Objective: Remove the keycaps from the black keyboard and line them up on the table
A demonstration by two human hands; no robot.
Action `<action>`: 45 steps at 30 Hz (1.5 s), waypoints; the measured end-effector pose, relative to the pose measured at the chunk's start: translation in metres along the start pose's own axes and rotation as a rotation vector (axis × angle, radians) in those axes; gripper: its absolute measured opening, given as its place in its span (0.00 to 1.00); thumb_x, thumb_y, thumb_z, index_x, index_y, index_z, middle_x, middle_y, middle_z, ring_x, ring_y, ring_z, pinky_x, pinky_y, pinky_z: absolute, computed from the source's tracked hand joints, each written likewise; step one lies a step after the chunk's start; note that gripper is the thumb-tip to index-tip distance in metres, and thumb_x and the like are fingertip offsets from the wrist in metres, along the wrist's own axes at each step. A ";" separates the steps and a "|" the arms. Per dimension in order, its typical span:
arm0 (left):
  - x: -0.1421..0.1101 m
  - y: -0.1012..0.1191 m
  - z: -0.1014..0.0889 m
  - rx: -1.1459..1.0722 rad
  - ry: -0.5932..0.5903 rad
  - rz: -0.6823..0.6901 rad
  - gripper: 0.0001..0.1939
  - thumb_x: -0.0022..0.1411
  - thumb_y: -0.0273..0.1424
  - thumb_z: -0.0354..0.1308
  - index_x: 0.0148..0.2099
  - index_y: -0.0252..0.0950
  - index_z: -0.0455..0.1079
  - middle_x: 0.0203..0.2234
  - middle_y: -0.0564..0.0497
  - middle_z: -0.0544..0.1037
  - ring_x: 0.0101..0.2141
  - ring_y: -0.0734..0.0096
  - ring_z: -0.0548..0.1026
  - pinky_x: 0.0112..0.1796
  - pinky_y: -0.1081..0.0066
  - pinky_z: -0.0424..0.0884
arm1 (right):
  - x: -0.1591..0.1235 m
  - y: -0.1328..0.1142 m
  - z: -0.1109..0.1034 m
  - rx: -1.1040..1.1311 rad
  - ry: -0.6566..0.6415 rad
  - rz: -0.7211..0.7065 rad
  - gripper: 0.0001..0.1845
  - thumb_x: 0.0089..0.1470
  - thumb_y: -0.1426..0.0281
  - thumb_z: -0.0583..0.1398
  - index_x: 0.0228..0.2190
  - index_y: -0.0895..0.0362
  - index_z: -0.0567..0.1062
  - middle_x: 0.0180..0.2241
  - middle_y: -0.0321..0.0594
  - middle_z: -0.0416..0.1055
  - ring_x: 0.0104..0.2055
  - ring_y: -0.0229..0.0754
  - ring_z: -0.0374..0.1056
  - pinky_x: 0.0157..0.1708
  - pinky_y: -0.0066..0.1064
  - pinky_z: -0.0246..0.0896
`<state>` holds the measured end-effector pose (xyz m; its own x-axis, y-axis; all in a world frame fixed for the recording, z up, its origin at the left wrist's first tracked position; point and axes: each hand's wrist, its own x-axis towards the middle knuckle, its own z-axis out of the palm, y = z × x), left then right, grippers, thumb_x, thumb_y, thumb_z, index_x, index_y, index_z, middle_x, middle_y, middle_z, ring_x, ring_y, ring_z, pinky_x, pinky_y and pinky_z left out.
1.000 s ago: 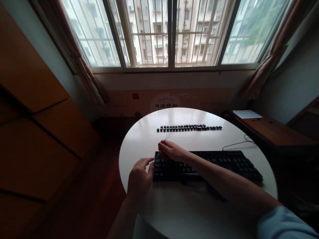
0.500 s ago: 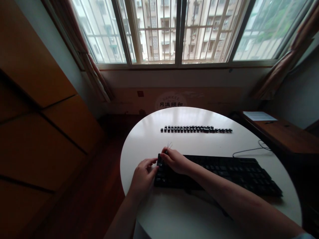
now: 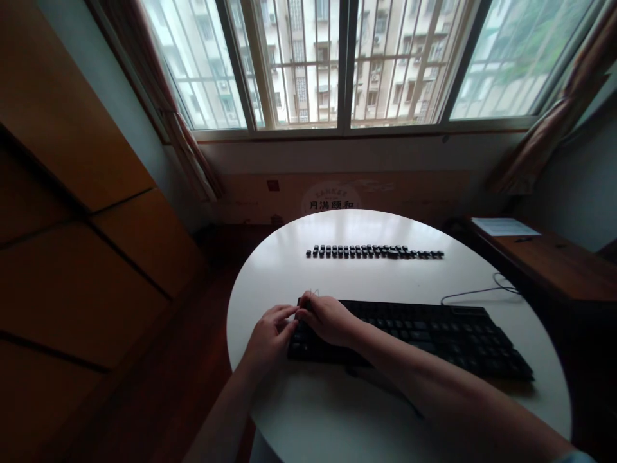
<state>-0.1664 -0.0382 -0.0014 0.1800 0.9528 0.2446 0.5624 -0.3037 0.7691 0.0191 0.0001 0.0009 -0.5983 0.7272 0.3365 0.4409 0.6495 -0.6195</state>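
A black keyboard (image 3: 448, 334) lies on the white round table (image 3: 270, 276). Over its upper left corner, my right hand (image 3: 328, 319) is closed on a wire keycap puller (image 3: 315, 293), whose thin loops stick up past the fingers. Its lower end is hidden by the hand. My left hand (image 3: 270, 334) rests by the keyboard's left edge, thumb and fingers apart, the tips close to the right hand's fingertips. Whether they touch the keyboard I cannot tell. Farther back, loose black keycaps (image 3: 359, 251) stand lined up in two rows.
A cable (image 3: 475, 292) runs from the keyboard's back toward the table's right edge. Beyond stands a brown side table (image 3: 554, 263) with a paper sheet (image 3: 504, 226). A barred window (image 3: 344, 71) is ahead, wooden cabinets (image 3: 72, 270) at left.
My right hand with the keycap puller has moved slightly left and down over the keyboard's corner. The left hand's fingertips are now closer to it. The whole view has shifted a little.
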 end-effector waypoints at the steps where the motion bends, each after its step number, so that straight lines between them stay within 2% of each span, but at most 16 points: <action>1: 0.001 0.002 -0.001 -0.001 -0.011 0.002 0.14 0.60 0.33 0.55 0.45 0.37 0.78 0.44 0.45 0.78 0.46 0.59 0.75 0.48 0.63 0.72 | 0.000 0.002 0.000 0.025 0.012 -0.001 0.10 0.65 0.63 0.52 0.39 0.56 0.68 0.28 0.39 0.72 0.30 0.42 0.67 0.32 0.29 0.54; 5: 0.009 0.012 -0.004 -0.003 -0.056 -0.036 0.15 0.61 0.33 0.54 0.47 0.38 0.77 0.42 0.46 0.80 0.40 0.61 0.77 0.40 0.66 0.74 | 0.001 0.006 0.001 0.173 0.147 0.061 0.10 0.65 0.63 0.51 0.37 0.56 0.66 0.27 0.37 0.70 0.29 0.40 0.66 0.32 0.29 0.55; 9: 0.021 0.018 -0.012 0.102 -0.065 0.032 0.13 0.58 0.33 0.58 0.44 0.40 0.79 0.37 0.49 0.82 0.35 0.63 0.77 0.40 0.66 0.73 | 0.000 0.005 -0.001 0.292 0.245 0.077 0.11 0.65 0.62 0.50 0.35 0.55 0.65 0.24 0.34 0.67 0.27 0.39 0.63 0.30 0.29 0.55; 12: 0.039 0.016 -0.022 0.117 -0.066 0.041 0.13 0.57 0.36 0.59 0.43 0.39 0.79 0.34 0.49 0.82 0.32 0.64 0.77 0.36 0.68 0.73 | 0.001 0.007 -0.002 0.356 0.341 0.088 0.12 0.65 0.60 0.49 0.35 0.55 0.64 0.23 0.33 0.63 0.25 0.38 0.60 0.29 0.29 0.53; 15: 0.073 0.007 -0.033 0.082 -0.069 0.038 0.15 0.56 0.38 0.60 0.43 0.36 0.79 0.32 0.48 0.82 0.32 0.64 0.77 0.35 0.69 0.73 | 0.003 0.010 -0.001 0.357 0.520 0.174 0.13 0.65 0.59 0.47 0.36 0.55 0.62 0.23 0.32 0.61 0.24 0.39 0.59 0.27 0.29 0.52; 17: 0.102 -0.005 -0.036 0.062 -0.058 0.041 0.16 0.56 0.37 0.60 0.44 0.35 0.78 0.35 0.48 0.82 0.35 0.64 0.78 0.37 0.69 0.73 | 0.004 0.013 -0.001 0.334 0.583 0.225 0.13 0.65 0.59 0.47 0.37 0.55 0.62 0.23 0.32 0.61 0.24 0.40 0.59 0.27 0.30 0.51; 21: 0.158 -0.033 -0.025 0.173 -0.020 0.008 0.14 0.55 0.33 0.60 0.43 0.34 0.77 0.38 0.46 0.82 0.37 0.65 0.78 0.42 0.68 0.72 | 0.006 0.013 -0.001 0.320 0.562 0.242 0.13 0.64 0.59 0.47 0.37 0.55 0.62 0.24 0.33 0.62 0.25 0.41 0.60 0.28 0.30 0.51; 24: 0.181 -0.050 -0.012 0.224 -0.009 -0.014 0.14 0.55 0.32 0.61 0.44 0.34 0.77 0.36 0.46 0.82 0.36 0.64 0.78 0.42 0.66 0.72 | 0.007 0.011 -0.001 0.336 0.555 0.243 0.12 0.64 0.59 0.47 0.36 0.54 0.63 0.23 0.33 0.62 0.25 0.41 0.60 0.28 0.30 0.50; 27: 0.188 -0.063 -0.008 0.271 -0.014 -0.005 0.12 0.55 0.32 0.62 0.42 0.36 0.78 0.35 0.47 0.82 0.37 0.63 0.77 0.44 0.65 0.71 | 0.007 0.009 -0.002 0.330 0.540 0.245 0.12 0.64 0.59 0.47 0.36 0.54 0.63 0.23 0.33 0.62 0.25 0.41 0.60 0.28 0.31 0.50; 32: 0.192 -0.080 -0.015 0.309 -0.026 0.042 0.11 0.56 0.33 0.60 0.40 0.37 0.78 0.38 0.47 0.80 0.39 0.62 0.75 0.44 0.67 0.70 | 0.007 0.010 -0.002 0.344 0.517 0.238 0.12 0.64 0.59 0.48 0.36 0.54 0.63 0.25 0.34 0.64 0.27 0.42 0.62 0.30 0.31 0.53; 38: 0.197 -0.091 -0.012 0.326 -0.032 0.079 0.12 0.58 0.31 0.58 0.42 0.35 0.78 0.36 0.47 0.79 0.35 0.65 0.74 0.42 0.68 0.69 | 0.005 0.010 0.000 0.363 0.492 0.244 0.12 0.64 0.59 0.49 0.36 0.54 0.64 0.23 0.33 0.62 0.25 0.40 0.60 0.28 0.30 0.52; 45: 0.195 -0.096 -0.010 0.313 -0.032 0.088 0.16 0.60 0.32 0.58 0.49 0.33 0.75 0.40 0.45 0.79 0.37 0.65 0.74 0.42 0.69 0.70 | 0.004 0.013 0.002 0.422 0.517 0.246 0.13 0.64 0.58 0.49 0.35 0.54 0.63 0.22 0.32 0.60 0.24 0.39 0.58 0.26 0.29 0.51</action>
<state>-0.1931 0.1764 -0.0216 0.2610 0.9240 0.2795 0.7633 -0.3748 0.5262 0.0217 0.0113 -0.0072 -0.0748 0.9220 0.3799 0.1630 0.3872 -0.9075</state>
